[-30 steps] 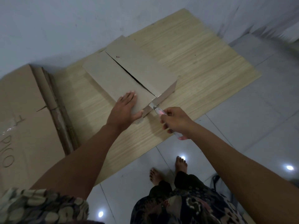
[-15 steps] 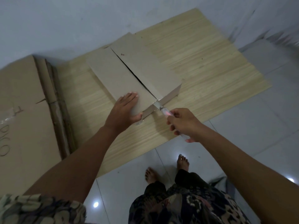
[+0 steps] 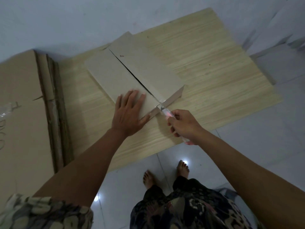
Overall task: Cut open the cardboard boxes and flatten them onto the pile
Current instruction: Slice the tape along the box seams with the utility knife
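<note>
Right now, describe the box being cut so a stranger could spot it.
On the pale wooden board by the wall lies one shallow cardboard box. The left hand presses it flat. Unlike the flattened pile to its left, it has a dark slit along its top.

1. Both forearms are bare from the upper arm down to the left hand [image 3: 127,115] and the right hand [image 3: 184,125]; no watch, ring or bracelet shows on either.
2. A short sleeve [image 3: 44,212] covers the left upper arm, printed with rounded pale and olive blotches outlined in dark.
3. A dark garment [image 3: 189,207] with a busy pale, leaf-like print covers the legs.
4. The feet [image 3: 182,168] are bare.
</note>
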A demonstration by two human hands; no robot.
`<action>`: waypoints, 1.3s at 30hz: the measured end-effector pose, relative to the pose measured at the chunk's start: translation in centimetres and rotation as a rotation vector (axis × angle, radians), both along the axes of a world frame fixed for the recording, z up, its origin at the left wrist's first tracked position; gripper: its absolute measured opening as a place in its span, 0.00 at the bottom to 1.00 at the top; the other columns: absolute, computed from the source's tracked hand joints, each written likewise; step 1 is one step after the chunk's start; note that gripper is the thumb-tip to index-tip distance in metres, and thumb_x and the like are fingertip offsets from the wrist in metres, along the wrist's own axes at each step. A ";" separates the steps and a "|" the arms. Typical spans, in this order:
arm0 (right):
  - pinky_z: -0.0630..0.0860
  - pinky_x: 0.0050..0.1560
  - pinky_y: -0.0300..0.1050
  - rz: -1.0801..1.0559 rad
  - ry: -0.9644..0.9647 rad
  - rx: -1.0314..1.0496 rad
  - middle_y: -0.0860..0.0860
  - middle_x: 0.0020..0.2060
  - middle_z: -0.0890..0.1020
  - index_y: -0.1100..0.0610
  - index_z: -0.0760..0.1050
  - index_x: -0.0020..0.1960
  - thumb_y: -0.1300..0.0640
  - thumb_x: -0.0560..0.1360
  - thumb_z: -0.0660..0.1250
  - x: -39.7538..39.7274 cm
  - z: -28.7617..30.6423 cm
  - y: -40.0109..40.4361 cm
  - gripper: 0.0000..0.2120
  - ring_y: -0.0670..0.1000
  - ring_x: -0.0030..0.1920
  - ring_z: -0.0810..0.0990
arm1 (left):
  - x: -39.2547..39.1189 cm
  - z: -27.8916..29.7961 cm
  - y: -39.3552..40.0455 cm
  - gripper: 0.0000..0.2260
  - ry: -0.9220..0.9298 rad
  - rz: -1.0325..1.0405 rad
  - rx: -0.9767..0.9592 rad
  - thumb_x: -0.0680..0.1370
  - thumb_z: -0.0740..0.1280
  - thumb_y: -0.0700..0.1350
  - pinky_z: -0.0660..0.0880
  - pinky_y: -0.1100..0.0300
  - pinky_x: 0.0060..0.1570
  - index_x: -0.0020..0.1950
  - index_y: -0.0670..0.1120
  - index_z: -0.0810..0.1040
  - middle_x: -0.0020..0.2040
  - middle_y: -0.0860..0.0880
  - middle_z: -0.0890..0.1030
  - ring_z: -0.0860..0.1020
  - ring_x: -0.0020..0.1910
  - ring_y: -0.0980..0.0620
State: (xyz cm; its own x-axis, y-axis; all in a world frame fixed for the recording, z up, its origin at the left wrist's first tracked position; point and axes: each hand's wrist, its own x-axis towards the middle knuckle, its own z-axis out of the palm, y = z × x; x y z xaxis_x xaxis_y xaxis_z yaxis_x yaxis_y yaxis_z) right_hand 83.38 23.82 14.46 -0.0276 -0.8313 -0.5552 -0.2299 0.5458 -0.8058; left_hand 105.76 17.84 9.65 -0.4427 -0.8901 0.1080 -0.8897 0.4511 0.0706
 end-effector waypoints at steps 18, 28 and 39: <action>0.69 0.25 0.39 -0.003 -0.124 0.082 0.53 0.37 0.79 0.59 0.79 0.45 0.56 0.82 0.66 -1.2 0.5 -0.5 0.09 0.47 0.28 0.74 | -0.3 0.6 -0.1 0.33 0.000 0.023 0.070 0.76 0.59 0.62 0.59 0.35 0.73 0.77 0.47 0.68 0.75 0.41 0.67 0.63 0.75 0.39; 0.72 0.27 0.40 0.054 0.029 -0.018 0.58 0.39 0.83 0.59 0.80 0.47 0.48 0.81 0.66 -1.6 -0.2 -0.6 0.15 0.47 0.29 0.76 | 0.2 0.6 0.1 0.33 0.010 0.036 0.064 0.76 0.58 0.61 0.58 0.35 0.73 0.77 0.47 0.68 0.74 0.41 0.67 0.64 0.75 0.39; 0.73 0.28 0.40 0.098 0.054 -0.043 0.60 0.41 0.83 0.59 0.79 0.49 0.52 0.82 0.64 -1.1 -0.4 -1.0 0.11 0.49 0.31 0.77 | -3.8 3.7 -2.8 0.22 0.272 0.407 0.141 0.74 0.62 0.67 0.64 0.45 0.67 0.57 0.54 0.81 0.61 0.50 0.75 0.70 0.65 0.47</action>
State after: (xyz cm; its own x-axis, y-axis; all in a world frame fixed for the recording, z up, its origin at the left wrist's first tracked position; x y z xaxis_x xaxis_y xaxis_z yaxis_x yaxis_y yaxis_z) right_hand 82.30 22.81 14.09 0.0262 -0.8547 -0.5185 -0.3245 0.4833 -0.8131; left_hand 101.99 15.00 13.36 -0.0297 -0.9989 0.0374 -0.9321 0.0412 0.3598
